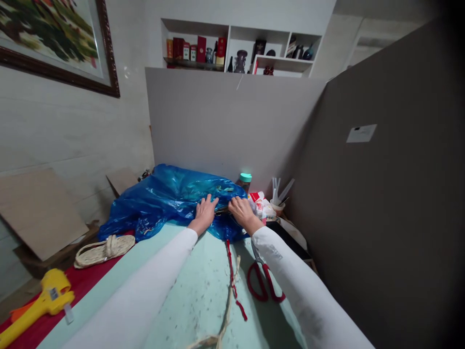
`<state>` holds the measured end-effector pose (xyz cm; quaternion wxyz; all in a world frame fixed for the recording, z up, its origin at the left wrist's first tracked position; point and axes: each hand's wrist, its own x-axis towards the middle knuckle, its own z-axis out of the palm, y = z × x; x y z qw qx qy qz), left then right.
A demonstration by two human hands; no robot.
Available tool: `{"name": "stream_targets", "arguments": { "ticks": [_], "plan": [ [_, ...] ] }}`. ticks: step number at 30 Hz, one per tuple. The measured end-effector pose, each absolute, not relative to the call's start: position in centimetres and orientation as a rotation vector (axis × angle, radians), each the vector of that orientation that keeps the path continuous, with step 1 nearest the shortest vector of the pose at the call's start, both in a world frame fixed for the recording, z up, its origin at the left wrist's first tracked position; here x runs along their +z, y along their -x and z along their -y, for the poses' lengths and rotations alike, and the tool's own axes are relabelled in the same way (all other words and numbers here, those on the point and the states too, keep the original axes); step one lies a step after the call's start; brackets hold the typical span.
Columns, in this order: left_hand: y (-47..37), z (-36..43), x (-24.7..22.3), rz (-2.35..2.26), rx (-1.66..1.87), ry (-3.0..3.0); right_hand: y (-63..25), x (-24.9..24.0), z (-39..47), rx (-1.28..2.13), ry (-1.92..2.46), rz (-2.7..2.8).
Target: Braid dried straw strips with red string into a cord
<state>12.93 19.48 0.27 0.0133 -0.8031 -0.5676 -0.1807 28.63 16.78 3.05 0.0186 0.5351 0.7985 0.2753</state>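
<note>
Bag: blue plastic bag [160, 194], directly under and between the two hands; most of its bulk lies forward and to the left of the left hand, with a smaller puckered part beneath the right.
Long axis: roughly crosswise, from the far left of the left hand to just under the right hand.
Nearer hand: both touch it; the left hand [205, 213] is nearer the large mass, the right hand [240, 208] is at its right end.
Left fingers: partly spread, resting on the plastic.
Right fingers: bent over the plastic; their tips are hidden, so I cannot tell whether they pinch it.
Gap between hands: a narrow brownish edge [221, 211] shows amid the folds; what it belongs to is unclear.
Plastic: glossy, thin, crumpled, partly see-through, with greenish patches near the top.
Red cord [230, 266]: runs from the bag's near edge back toward the person, beside a pale fibre strand [228, 310].
Scissors [269, 280]: near side of the right hand, red handles toward the person, blades partly hidden by the forearm.
Jar [244, 183]: just beyond the right hand, teal lid; a red-and-white packet [264, 206] and a cup of white sticks [278, 207] sit to that hand's right.
Woven sandal [115, 247]: well left of the left hand; a yellow glue gun [54, 291] lies farther left and closer to the person.
</note>
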Motion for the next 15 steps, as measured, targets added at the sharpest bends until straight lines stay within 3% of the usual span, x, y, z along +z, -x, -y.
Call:
{"name": "stream_targets", "arguments": {
  "ticks": [15],
  "plan": [
    [-13.6, -20.3, -0.9, 1.822, -0.619, 2.474, -26.3, 4.4, -15.5, 0.843, -1.708, -2.434]
  ]
}}
